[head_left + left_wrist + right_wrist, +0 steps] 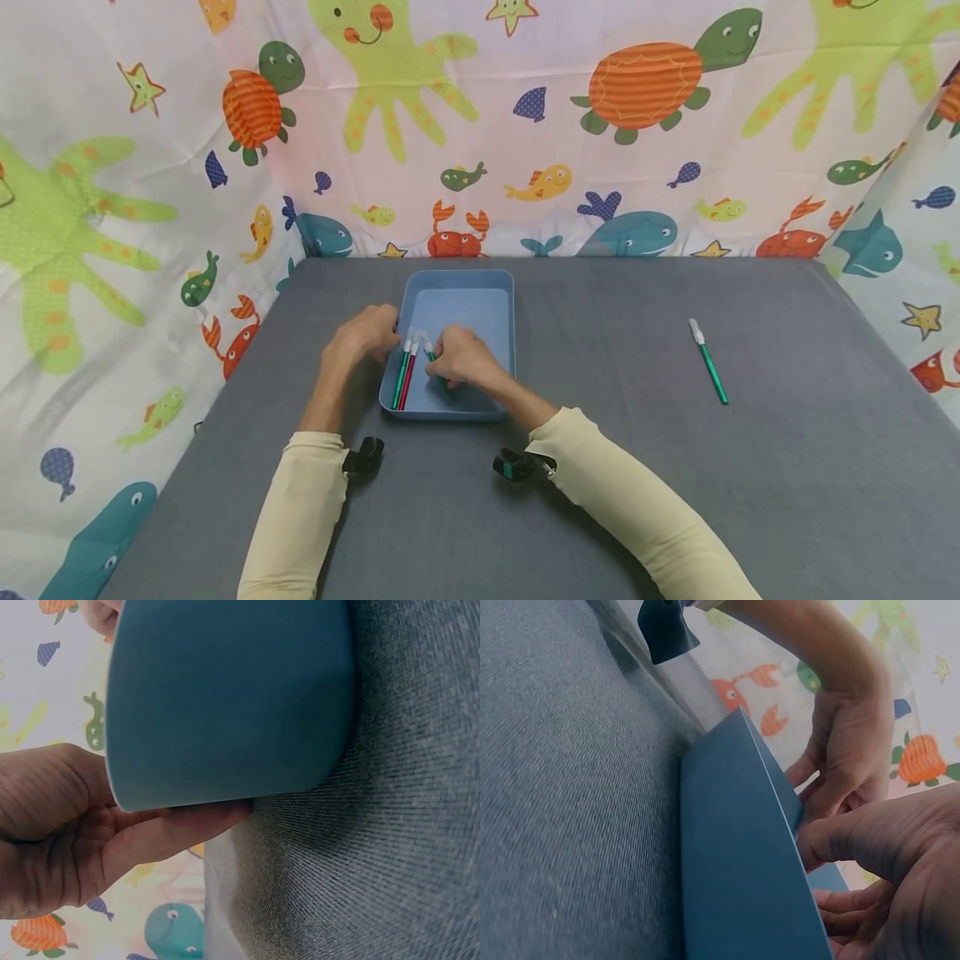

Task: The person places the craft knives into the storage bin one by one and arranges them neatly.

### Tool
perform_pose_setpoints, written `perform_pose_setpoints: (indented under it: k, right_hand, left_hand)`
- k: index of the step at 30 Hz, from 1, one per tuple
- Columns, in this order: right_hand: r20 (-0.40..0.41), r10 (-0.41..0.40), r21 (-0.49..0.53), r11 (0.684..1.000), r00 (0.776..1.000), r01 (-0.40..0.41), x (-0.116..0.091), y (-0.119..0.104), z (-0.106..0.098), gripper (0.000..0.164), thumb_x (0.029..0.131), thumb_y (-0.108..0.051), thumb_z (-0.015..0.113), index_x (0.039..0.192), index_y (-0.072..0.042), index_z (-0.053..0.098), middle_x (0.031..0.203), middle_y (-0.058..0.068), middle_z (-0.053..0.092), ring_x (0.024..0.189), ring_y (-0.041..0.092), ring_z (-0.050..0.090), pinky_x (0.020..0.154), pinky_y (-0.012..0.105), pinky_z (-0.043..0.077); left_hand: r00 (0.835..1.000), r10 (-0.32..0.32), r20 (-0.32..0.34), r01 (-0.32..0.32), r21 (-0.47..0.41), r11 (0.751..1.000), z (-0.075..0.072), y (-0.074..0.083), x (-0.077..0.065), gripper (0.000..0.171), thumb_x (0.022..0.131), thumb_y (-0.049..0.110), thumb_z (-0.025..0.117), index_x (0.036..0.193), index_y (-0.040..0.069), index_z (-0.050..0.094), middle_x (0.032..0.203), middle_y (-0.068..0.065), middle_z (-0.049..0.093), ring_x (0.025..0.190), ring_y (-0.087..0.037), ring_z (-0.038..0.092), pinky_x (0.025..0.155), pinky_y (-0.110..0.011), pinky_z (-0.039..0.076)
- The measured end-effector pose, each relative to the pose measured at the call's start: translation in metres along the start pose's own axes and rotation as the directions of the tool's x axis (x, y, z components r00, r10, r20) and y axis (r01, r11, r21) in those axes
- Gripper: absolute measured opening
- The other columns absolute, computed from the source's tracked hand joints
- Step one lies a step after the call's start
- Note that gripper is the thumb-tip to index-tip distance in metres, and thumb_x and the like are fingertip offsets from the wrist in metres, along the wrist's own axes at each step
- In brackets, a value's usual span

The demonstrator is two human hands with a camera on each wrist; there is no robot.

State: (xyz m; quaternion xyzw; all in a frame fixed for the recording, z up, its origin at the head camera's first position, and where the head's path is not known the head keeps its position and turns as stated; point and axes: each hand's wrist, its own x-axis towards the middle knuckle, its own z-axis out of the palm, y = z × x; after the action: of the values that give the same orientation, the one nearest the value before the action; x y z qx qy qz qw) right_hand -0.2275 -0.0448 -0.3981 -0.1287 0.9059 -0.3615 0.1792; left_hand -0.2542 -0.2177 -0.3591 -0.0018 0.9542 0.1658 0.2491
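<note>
Right fingers (441, 366) closed on green marker (431, 354) | axis slanting, cap far-left | left fingers (169, 834) grip tray (459, 281)

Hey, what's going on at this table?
Someone is handling slim pens with bare hands. Their right hand grips a green pen inside a blue tray, while their left hand holds the tray's left side. Another green pen and a red pen lie in the tray; one more green pen lies on the table, off to the right.
</note>
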Motion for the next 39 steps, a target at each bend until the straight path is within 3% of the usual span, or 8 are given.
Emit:
perform_pose_setpoints:
  k: [5,10,15,21,29,34,36,39]
  right_hand:
    - [0.006,-0.003,0.034,0.999,1.0,0.003,0.003,-0.005,0.01,0.046,0.092,-0.013,0.077,0.059,-0.015,0.045,0.05,-0.005,0.044,0.049,0.012,0.066,0.046,0.021,0.049]
    - [0.006,0.019,0.078,0.997,1.0,-0.02,0.004,-0.008,0.017,0.037,0.091,-0.011,0.078,0.066,-0.012,0.051,0.06,-0.001,0.055,0.056,0.016,0.072,0.053,0.025,0.06]
    - [0.001,0.027,0.105,0.994,1.0,-0.027,0.005,-0.009,0.019,0.026,0.091,-0.008,0.078,0.073,-0.007,0.059,0.066,0.003,0.063,0.055,0.015,0.071,0.053,0.026,0.061]
    - [0.01,0.028,0.134,0.991,1.0,-0.029,0.006,-0.01,0.02,0.025,0.09,-0.003,0.077,0.078,-0.006,0.054,0.063,0.003,0.064,0.052,0.013,0.069,0.054,0.027,0.062]
    - [0.019,-0.065,0.15,0.987,0.998,0.061,0.0,-0.008,0.018,0.036,0.088,0.008,0.064,0.06,-0.01,0.05,0.055,0.002,0.06,0.057,0.02,0.075,0.06,0.032,0.065]
    - [0.034,-0.071,0.184,0.981,0.997,0.063,-0.002,-0.004,0.014,0.004,0.092,0.003,0.066,0.089,0.0,0.064,0.066,0.008,0.068,0.062,0.022,0.076,0.062,0.034,0.065]
    - [0.032,-0.073,0.156,0.985,0.997,0.067,-0.004,-0.002,0.012,0.011,0.093,0.001,0.067,0.104,0.002,0.065,0.07,0.008,0.07,0.061,0.02,0.076,0.062,0.033,0.065]
    - [0.02,-0.08,0.082,0.994,0.997,0.078,-0.007,0.0,0.007,0.018,0.094,-0.004,0.069,0.111,0.001,0.066,0.074,0.008,0.071,0.059,0.016,0.073,0.059,0.029,0.062]
  left_hand:
    - [1.0,0.01,0.002,-0.01,0.016,1.0,0.001,-0.002,-0.001,0.036,0.106,0.013,0.058,0.137,-0.005,0.054,0.127,-0.023,0.066,0.104,-0.029,0.071,0.096,-0.044,0.062]
    - [1.0,0.019,0.003,-0.019,0.05,0.999,0.002,-0.004,0.001,0.037,0.106,0.012,0.057,0.138,-0.007,0.054,0.128,-0.024,0.068,0.102,-0.027,0.071,0.098,-0.046,0.061]
    - [1.0,0.026,-0.006,-0.026,0.055,0.998,0.001,-0.003,0.0,0.035,0.106,0.011,0.057,0.136,-0.007,0.055,0.125,-0.024,0.068,0.102,-0.027,0.071,0.096,-0.045,0.061]
    - [1.0,0.024,-0.003,-0.024,0.039,0.999,-0.001,-0.002,-0.002,0.037,0.106,0.012,0.057,0.138,-0.007,0.054,0.129,-0.026,0.067,0.104,-0.029,0.072,0.1,-0.048,0.06]
    - [1.0,0.013,0.0,-0.013,0.019,1.0,0.0,-0.004,-0.002,0.035,0.106,0.013,0.057,0.137,-0.005,0.055,0.124,-0.023,0.067,0.098,-0.027,0.069,0.094,-0.044,0.06]
    - [0.999,0.038,-0.014,-0.037,0.03,0.999,0.0,-0.004,0.0,0.033,0.106,0.013,0.057,0.134,-0.005,0.056,0.122,-0.022,0.068,0.096,-0.025,0.07,0.088,-0.04,0.06]
    - [0.999,0.044,-0.018,-0.043,0.035,0.998,0.001,-0.005,0.001,0.032,0.106,0.013,0.056,0.134,-0.005,0.056,0.121,-0.022,0.069,0.096,-0.025,0.07,0.087,-0.04,0.06]
    - [0.999,0.049,-0.022,-0.048,0.035,0.998,0.001,-0.004,0.001,0.033,0.106,0.012,0.056,0.135,-0.005,0.056,0.122,-0.022,0.068,0.097,-0.025,0.069,0.089,-0.041,0.061]
